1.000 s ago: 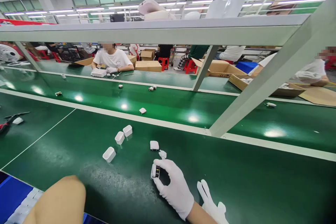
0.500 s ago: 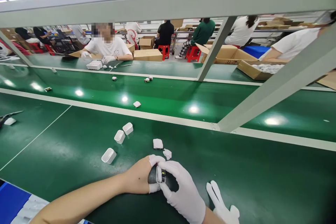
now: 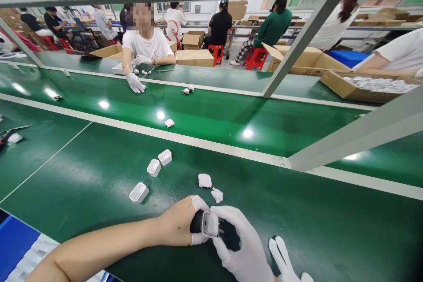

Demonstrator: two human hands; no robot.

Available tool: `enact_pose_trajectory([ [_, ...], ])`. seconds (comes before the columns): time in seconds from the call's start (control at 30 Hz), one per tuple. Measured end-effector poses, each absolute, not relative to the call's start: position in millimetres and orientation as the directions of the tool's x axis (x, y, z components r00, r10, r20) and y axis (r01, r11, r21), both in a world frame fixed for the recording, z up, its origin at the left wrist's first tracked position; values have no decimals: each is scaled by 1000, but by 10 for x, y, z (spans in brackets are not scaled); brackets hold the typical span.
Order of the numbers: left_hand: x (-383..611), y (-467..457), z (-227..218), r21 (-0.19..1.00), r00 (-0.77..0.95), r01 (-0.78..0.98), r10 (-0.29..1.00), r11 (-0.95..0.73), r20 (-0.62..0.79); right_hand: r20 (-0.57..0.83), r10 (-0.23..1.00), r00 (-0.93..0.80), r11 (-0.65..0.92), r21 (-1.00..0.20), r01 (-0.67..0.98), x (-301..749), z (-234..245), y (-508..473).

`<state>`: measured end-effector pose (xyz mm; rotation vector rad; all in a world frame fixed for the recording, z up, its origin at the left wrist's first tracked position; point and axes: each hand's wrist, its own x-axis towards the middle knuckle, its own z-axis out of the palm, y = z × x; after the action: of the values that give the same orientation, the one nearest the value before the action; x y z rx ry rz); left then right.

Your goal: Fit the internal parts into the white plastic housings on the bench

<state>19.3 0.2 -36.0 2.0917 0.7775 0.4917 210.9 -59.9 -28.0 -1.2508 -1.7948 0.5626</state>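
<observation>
A small white plastic case [image 3: 210,224], its open end facing left, is held just over the green bench between my two hands. My left hand [image 3: 176,224], white covers on its fingertips, pinches the case at its left edge. My right hand [image 3: 243,240], in a white glove, grips its right side with thumb and forefinger. Thin prongs or wires show faintly beside it; what they belong to is unclear. Just beyond my hands lie a white padded piece [image 3: 205,180] and a crumpled white scrap [image 3: 217,195].
Three open white shells [image 3: 139,192] lie to the left. A spare white glove [image 3: 283,255] rests at lower right. Beyond a pale rail runs a green belt [image 3: 211,114] carrying small parts. A slanted metal post [image 3: 357,130] stands at right. A co-worker's gloved hand [image 3: 135,83] reaches over the belt.
The case has turned, so its dark and yellow inner part no longer shows and its hollow end faces left. The co-worker opposite has stretched a hand down to the belt. The view has shifted.
</observation>
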Motion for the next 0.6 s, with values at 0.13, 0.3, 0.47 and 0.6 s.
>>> enact_pose_trajectory([
  [0.13,184,11,-410,803,733,353,675,-481,82,415,885,-213,460,-700,547,2070,-285,-589],
  [0.3,182,14,-418,804,738,360,672,-473,65,403,883,-242,465,-673,575,2050,-284,-557],
  [0.47,185,16,-386,818,733,358,679,-451,54,425,865,-269,489,-585,648,2065,-290,-561],
  [0.6,203,22,-410,807,729,370,683,-459,54,453,852,-262,468,-436,769,2093,-274,-591],
])
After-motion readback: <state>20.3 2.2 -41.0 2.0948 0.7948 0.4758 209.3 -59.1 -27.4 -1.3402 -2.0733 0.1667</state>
